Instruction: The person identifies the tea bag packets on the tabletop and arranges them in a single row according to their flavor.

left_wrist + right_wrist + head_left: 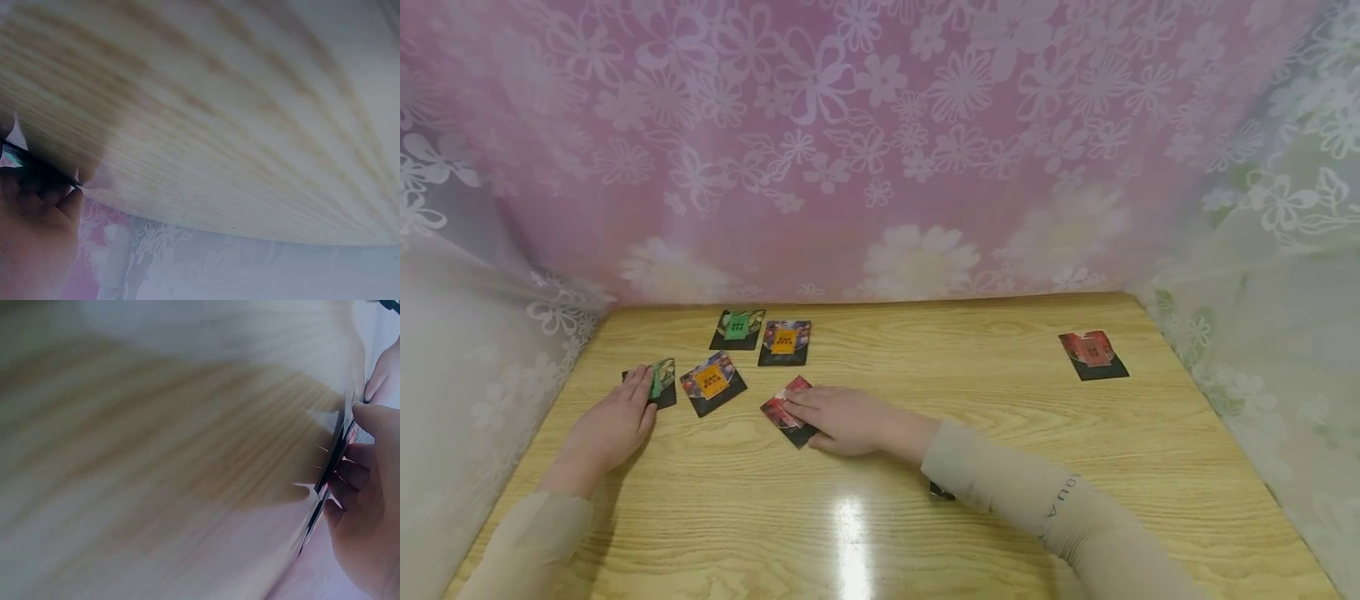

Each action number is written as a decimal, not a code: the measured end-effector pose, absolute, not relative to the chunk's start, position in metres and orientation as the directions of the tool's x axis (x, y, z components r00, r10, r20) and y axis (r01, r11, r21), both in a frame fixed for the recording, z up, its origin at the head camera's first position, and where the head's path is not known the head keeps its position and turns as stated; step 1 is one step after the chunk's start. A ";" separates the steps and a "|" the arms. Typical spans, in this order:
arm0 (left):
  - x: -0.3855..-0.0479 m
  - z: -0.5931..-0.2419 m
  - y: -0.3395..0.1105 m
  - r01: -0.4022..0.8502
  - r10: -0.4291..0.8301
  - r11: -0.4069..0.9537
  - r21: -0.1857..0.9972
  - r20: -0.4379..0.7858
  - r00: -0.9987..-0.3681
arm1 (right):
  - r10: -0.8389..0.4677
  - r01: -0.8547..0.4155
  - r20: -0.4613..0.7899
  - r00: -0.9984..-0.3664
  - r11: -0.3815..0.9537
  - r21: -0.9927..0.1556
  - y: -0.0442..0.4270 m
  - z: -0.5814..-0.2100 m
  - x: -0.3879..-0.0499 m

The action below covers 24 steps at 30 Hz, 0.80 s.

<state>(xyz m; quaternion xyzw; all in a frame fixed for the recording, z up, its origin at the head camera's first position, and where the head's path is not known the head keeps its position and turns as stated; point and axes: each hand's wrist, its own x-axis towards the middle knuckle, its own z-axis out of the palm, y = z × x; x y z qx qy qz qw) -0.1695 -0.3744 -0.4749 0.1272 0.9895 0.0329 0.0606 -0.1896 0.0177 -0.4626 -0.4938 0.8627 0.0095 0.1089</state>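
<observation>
At the table's left side, my left hand [612,423] lies with extended fingers over a green and black packet [664,385]. My right hand [852,419] rests, fingers extended, on a red and black packet [795,428] near the middle. Between the hands lies a tilted packet with an orange label [712,383]. In the left wrist view the left hand [39,228] touches the dark edge of its packet [39,164]. The right wrist view has the right hand [369,481] against a thin dark packet [332,456]; how its fingertips bear on it is partly hidden.
Behind them lie another green packet [737,330] and another orange-labelled packet [785,342]. A red packet [1093,355] sits at the far right of the wooden table [985,358]. Part of a black item [941,492] shows beside the right forearm. Floral curtains [880,167] enclose the table.
</observation>
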 end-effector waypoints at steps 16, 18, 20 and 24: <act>-0.169 -0.475 -0.376 0.251 0.258 0.965 0.072 -0.111 -0.960 | -0.764 -0.748 -0.134 -0.631 0.645 -0.157 0.103 -0.461 -0.206; -0.169 -0.475 -0.376 0.252 0.259 0.965 0.074 -0.111 -0.959 | -0.747 -0.727 -0.129 -0.652 0.665 -0.172 0.115 -0.460 -0.207; -0.169 -0.474 -0.375 0.252 0.260 0.965 0.079 -0.116 -0.959 | -0.726 -0.705 -0.125 -0.676 0.687 -0.176 0.127 -0.460 -0.208; -0.169 -0.474 -0.374 0.249 0.259 0.965 0.086 -0.127 -0.958 | -0.682 -0.659 -0.116 -0.722 0.729 -0.182 0.150 -0.460 -0.209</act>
